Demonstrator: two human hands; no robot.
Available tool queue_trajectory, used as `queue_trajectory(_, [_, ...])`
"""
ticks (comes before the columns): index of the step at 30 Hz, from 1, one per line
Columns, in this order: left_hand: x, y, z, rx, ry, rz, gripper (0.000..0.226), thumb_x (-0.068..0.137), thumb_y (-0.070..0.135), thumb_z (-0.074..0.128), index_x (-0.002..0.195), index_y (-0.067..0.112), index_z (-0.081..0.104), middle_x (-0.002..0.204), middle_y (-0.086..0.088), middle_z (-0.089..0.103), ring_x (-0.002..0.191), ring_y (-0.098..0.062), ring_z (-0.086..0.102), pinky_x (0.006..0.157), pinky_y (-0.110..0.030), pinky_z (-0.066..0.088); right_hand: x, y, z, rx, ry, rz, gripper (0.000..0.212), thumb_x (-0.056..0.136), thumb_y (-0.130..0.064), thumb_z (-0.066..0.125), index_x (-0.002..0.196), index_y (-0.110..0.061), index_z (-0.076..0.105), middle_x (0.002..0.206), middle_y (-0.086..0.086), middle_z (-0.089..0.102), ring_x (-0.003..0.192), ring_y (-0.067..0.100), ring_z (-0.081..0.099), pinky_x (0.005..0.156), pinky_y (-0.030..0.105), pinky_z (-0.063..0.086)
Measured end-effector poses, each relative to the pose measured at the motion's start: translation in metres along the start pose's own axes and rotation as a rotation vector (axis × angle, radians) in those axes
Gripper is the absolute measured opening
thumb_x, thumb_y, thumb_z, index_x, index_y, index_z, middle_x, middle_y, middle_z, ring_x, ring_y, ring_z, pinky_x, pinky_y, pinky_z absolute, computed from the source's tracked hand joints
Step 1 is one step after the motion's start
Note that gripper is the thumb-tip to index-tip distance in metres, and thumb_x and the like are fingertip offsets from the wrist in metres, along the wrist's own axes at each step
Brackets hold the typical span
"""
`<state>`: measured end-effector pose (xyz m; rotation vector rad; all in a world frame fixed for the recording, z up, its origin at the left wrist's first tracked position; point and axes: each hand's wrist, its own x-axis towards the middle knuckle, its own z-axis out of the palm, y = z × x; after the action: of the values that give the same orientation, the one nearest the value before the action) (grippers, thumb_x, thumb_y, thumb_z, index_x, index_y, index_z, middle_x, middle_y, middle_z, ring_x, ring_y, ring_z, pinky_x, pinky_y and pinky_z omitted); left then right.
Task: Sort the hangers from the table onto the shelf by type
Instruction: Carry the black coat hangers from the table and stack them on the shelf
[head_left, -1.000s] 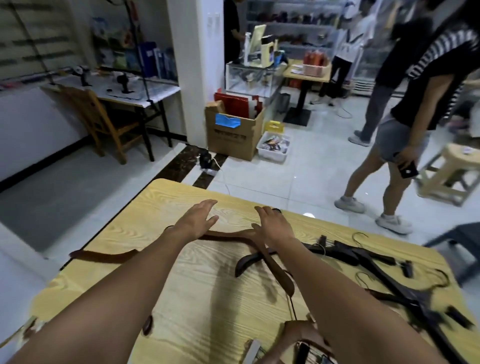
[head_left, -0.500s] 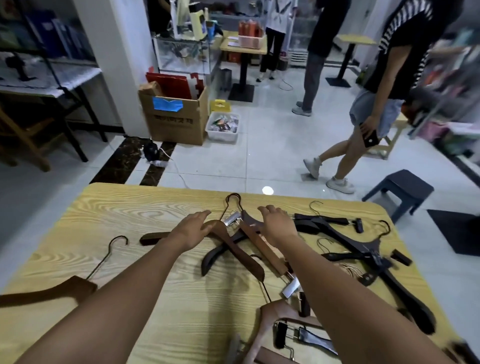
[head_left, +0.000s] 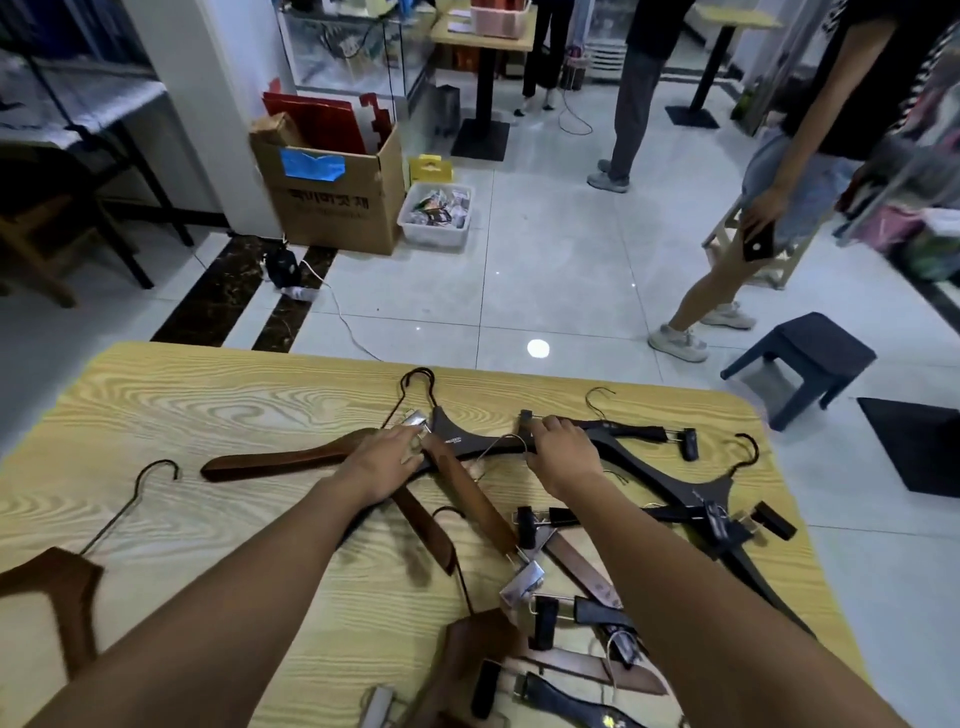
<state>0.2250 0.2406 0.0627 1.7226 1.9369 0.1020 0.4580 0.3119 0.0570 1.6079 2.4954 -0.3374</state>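
Many hangers (head_left: 280, 460) litter yellow wood-grain table (head_left: 208, 405) — pale tiled floor (head_left: 571, 260) beyond.

Hangers pile (head_left: 470, 499) lies mid & R on tabletop (head_left: 208, 405). One hanger (head_left: 67, 587) lies alone at L. Box (head_left: 332, 208) sits on floor (head_left: 571, 260) behind tabletop; stool (head_left: 810, 353) off to R.

Floor: pale glossy tiles (head_left: 545, 270) with two dark marble stripes (head_left: 208, 306). An open cardboard box (head_left: 337, 208), blue tape on its front, stood against a white pillar (head_left: 208, 104); red boards (head_left: 317, 122) stuck out of it. Just beside the box sat a white plastic bin (head_left: 436, 228) of wrappers. A black adapter (head_left: 282, 264) with a white cable (head_left: 337, 312) lay on the stripes. A dark grey stool (head_left: 802, 358) stood at right, near a person in shorts (head_left: 789, 176) holding a phone (head_left: 758, 244).
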Motion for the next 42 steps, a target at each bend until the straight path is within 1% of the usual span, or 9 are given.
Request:
queue_trajectory(6, [0.013, 0.013, 0.029, 0.074, -0.027, -0.036, 0.049, 0.098, 0.029, 0.046, 0.143, 0.017, 0.033, 0.149, -0.009, 0.038, 0.137, -0.024, 0.035, 0.112, -0.032, 0.029, 0.014, 0.027, 0.013, -0.005, -0.017, -0.097, 0.044, 0.099, -0.032, 0.045, 0.139, -0.015, 0.041, 0.138, 0.009, 0.047, 0.129, 0.028, 0.039, 0.107, 0.038, 0.03])
queue_trajectory(10, [0.016, 0.01, 0.043, 0.133, 0.112, -0.281, 0.053, 0.098, 0.037, 0.043, 0.144, 0.013, 0.033, 0.148, -0.011, 0.038, 0.136, -0.027, 0.035, 0.114, -0.033, 0.026, 0.024, 0.031, 0.015, -0.024, 0.028, -0.166, 0.04, 0.099, -0.033, 0.044, 0.134, -0.015, 0.044, 0.135, 0.007, 0.048, 0.127, 0.028, 0.04, 0.106, 0.038, 0.03])
queue_trajectory(16, [0.006, 0.01, 0.059, 0.157, 0.093, -0.515, 0.063, 0.097, 0.046, 0.04, 0.146, 0.011, 0.022, 0.156, -0.014, 0.016, 0.14, -0.031, 0.023, 0.115, -0.038, 0.022, 0.032, 0.026, 0.022, -0.06, 0.061, -0.237, 0.037, 0.099, -0.032, 0.041, 0.133, -0.018, 0.045, 0.133, 0.006, 0.05, 0.124, 0.028, 0.043, 0.104, 0.037, 0.031])
queue_trajectory(22, [0.005, 0.03, 0.068, 0.036, 0.051, -0.677, 0.071, 0.096, 0.04, 0.046, 0.148, 0.006, 0.01, 0.152, -0.02, 0.015, 0.139, -0.034, 0.021, 0.11, -0.039, 0.03, 0.031, 0.02, 0.03, -0.091, 0.098, -0.265, 0.036, 0.099, -0.032, 0.04, 0.131, -0.016, 0.047, 0.132, 0.006, 0.051, 0.124, 0.027, 0.043, 0.105, 0.037, 0.029])
queue_trajectory(27, [0.006, 0.041, 0.07, -0.07, 0.146, -0.743, 0.08, 0.092, 0.026, 0.057, 0.148, 0.002, 0.005, 0.148, -0.019, 0.019, 0.135, -0.032, 0.027, 0.104, -0.035, 0.037, 0.031, 0.021, 0.027, -0.098, 0.089, -0.271, 0.035, 0.1, -0.032, 0.04, 0.13, -0.016, 0.048, 0.132, 0.006, 0.051, 0.124, 0.027, 0.043, 0.103, 0.037, 0.03])
queue_trajectory(31, [0.007, 0.047, 0.069, -0.294, 0.183, -0.809, 0.077, 0.093, 0.007, 0.05, 0.149, 0.003, -0.003, 0.149, -0.022, 0.023, 0.127, -0.036, 0.044, 0.1, -0.041, 0.042, 0.026, 0.02, 0.027, -0.109, 0.073, -0.253, 0.035, 0.099, -0.03, 0.039, 0.131, -0.017, 0.046, 0.133, 0.006, 0.05, 0.125, 0.027, 0.042, 0.104, 0.037, 0.03])
queue_trajectory(33, [0.004, 0.047, 0.067, -0.331, 0.225, -0.796, 0.077, 0.092, 0.003, 0.048, 0.149, 0.006, -0.003, 0.147, -0.024, 0.028, 0.122, -0.037, 0.049, 0.097, -0.042, 0.044, 0.022, 0.018, 0.029, -0.124, 0.07, -0.238, 0.037, 0.099, -0.029, 0.038, 0.134, -0.018, 0.043, 0.136, 0.006, 0.048, 0.126, 0.027, 0.042, 0.106, 0.038, 0.03])
queue_trajectory(39, [-0.021, 0.019, 0.047, -0.29, 0.361, -0.757, 0.07, 0.09, 0.005, 0.051, 0.147, 0.009, 0.011, 0.124, -0.023, 0.051, 0.11, -0.038, 0.057, 0.088, -0.042, 0.049, 0.017, 0.01, 0.022, -0.132, 0.08, -0.201, 0.039, 0.1, -0.026, 0.035, 0.138, -0.016, 0.04, 0.139, 0.007, 0.046, 0.128, 0.028, 0.041, 0.108, 0.039, 0.029])
queue_trajectory(42, [-0.037, 0.0, 0.032, -0.309, 0.402, -0.723, 0.067, 0.089, 0.007, 0.055, 0.145, 0.009, 0.018, 0.114, -0.022, 0.056, 0.103, -0.038, 0.059, 0.083, -0.043, 0.051, 0.016, 0.0, 0.018, -0.151, 0.076, -0.222, 0.039, 0.1, -0.027, 0.037, 0.137, -0.017, 0.04, 0.139, 0.006, 0.046, 0.128, 0.028, 0.041, 0.108, 0.039, 0.03])
